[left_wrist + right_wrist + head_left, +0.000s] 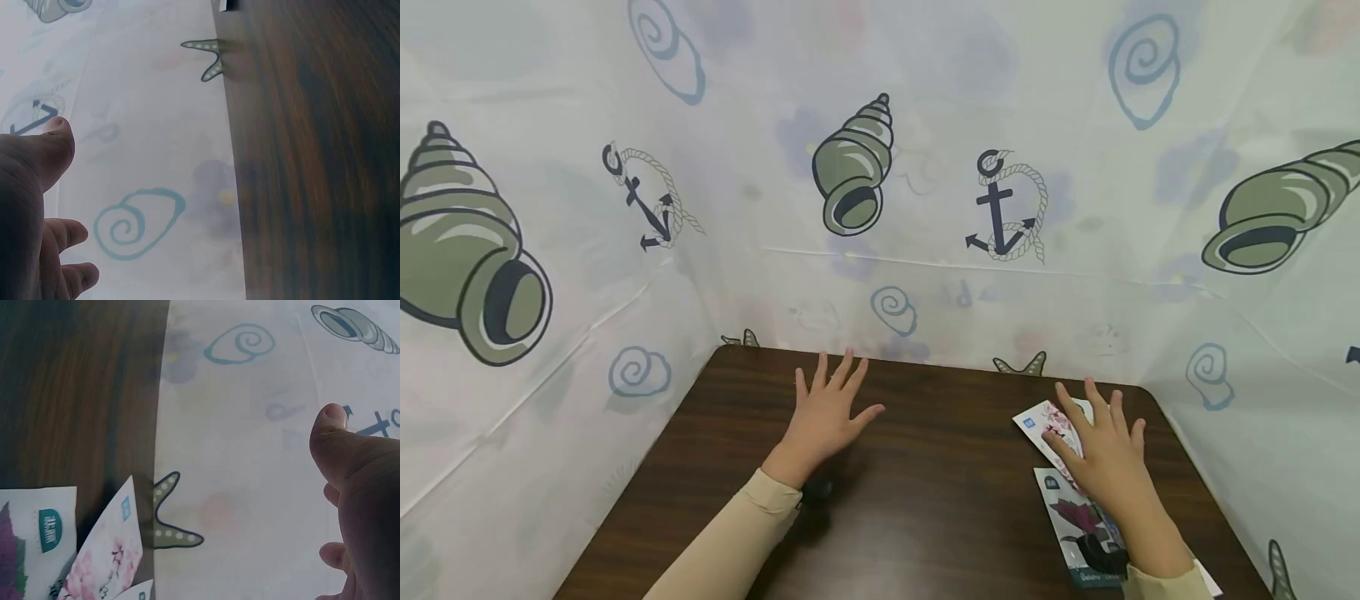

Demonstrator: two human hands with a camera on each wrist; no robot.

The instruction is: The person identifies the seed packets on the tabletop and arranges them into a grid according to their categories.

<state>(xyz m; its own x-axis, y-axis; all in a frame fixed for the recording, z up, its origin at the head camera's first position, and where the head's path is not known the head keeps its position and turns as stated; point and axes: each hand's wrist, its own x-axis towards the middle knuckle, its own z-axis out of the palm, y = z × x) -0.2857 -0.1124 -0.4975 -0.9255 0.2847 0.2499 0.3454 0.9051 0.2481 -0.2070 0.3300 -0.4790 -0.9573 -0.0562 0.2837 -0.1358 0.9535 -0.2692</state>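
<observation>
My left hand [823, 421] is spread over the left part of the dark wooden table [925, 467], fingers straight and holding nothing. On the right, my right hand [1108, 462], fingers also spread, overlaps several printed packets in the head view. One is a white packet with pink blossoms [1056, 425]; nearer to me lies a grey packet with a dark purple flower or leaf [1078, 521]. The right wrist view shows the blossom packet [106, 562] beside the purple one [40, 544], with a corner of another white packet [140, 590] below. Part of the stack is hidden under my right hand and wrist.
A white cloth [925, 308] printed with shells, anchors and starfish stands as walls behind and on both sides of the table. The table's far edge runs just beyond my fingertips. A dark band [816, 492] sits at my left wrist.
</observation>
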